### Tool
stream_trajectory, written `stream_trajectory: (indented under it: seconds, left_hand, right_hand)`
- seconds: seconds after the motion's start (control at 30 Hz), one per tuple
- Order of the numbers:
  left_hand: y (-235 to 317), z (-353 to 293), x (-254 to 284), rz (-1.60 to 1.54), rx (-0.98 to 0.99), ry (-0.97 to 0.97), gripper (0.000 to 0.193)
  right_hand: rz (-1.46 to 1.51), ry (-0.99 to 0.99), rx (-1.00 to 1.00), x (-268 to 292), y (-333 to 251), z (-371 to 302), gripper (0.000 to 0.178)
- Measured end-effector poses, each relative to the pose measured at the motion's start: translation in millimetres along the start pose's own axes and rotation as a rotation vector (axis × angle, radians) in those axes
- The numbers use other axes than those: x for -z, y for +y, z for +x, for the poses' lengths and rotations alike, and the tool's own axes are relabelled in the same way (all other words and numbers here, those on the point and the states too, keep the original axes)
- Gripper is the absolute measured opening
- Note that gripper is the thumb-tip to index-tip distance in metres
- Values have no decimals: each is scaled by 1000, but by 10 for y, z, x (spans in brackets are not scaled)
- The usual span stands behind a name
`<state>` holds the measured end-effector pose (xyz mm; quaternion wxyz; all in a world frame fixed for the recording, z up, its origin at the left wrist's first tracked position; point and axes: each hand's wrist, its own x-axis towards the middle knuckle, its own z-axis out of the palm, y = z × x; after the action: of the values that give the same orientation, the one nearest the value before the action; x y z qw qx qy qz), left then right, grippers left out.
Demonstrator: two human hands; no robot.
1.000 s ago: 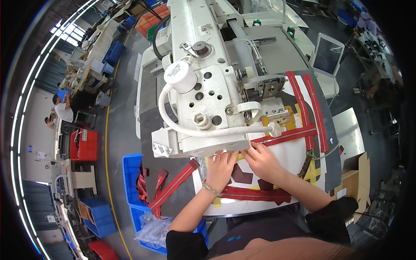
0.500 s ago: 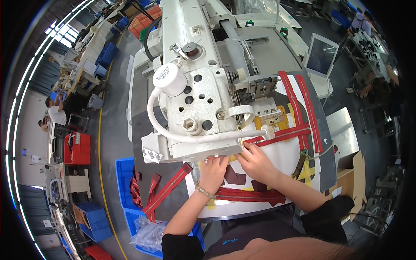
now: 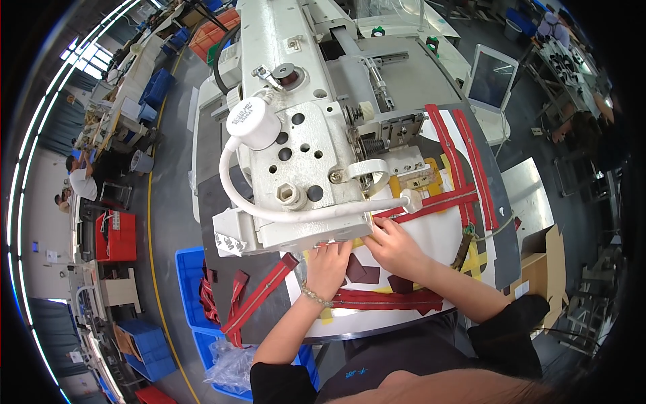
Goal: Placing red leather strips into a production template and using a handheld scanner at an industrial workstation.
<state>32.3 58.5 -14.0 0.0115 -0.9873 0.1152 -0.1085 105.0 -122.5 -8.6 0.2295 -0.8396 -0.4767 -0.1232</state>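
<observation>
A white industrial sewing machine head (image 3: 303, 161) hangs over the work and covers my fingertips. My left hand (image 3: 328, 267), a beaded bracelet at its wrist, reaches up to the head's front edge with fingers drawn together. Beside it, my right hand (image 3: 393, 250) is bent into a pinch close to the end of a red zipper (image 3: 437, 203). What either hand grips is hidden. Small dark red patches (image 3: 363, 273) lie between my hands on a white sheet (image 3: 340, 326). Another red zipper (image 3: 387, 300) lies crosswise below them.
More red zippers (image 3: 262, 296) lie at the left, with two running upward (image 3: 475, 168) at the right. Blue bins (image 3: 191, 289) stand under the table's left edge. A cardboard box (image 3: 542, 262) and a screen (image 3: 493, 77) are at the right.
The whole view has shifted slightly, so the machine appears a little further left. Both hands stay in nearly the same place at the machine head, with no visible change of grip.
</observation>
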Motion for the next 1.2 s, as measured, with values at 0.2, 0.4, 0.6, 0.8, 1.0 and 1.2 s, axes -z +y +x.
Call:
stream_trajectory:
  seconds: [0.2, 0.4, 0.6, 0.8, 1.0, 1.2]
  left_hand:
    - [13, 22, 8, 19, -2, 30, 38]
    - [-14, -6, -5, 20, -4, 31, 39]
    - [-242, 76, 38, -17, -74, 14, 36]
    - [-631, 196, -162, -472, -60, -136, 39]
    - [-818, 259, -441, -739, -56, -175, 38]
    - [-820, 308, -516, -997, 13, -292, 51]
  right_hand:
    - [33, 17, 5, 16, 18, -14, 37]
    - [77, 6, 24, 32, 66, -74, 32]
    - [95, 37, 45, -30, 154, -126, 30]
    - [151, 71, 64, -78, 235, -129, 31]
    - [126, 125, 71, -99, 245, -113, 25]
    - [112, 149, 66, -115, 242, -129, 19]
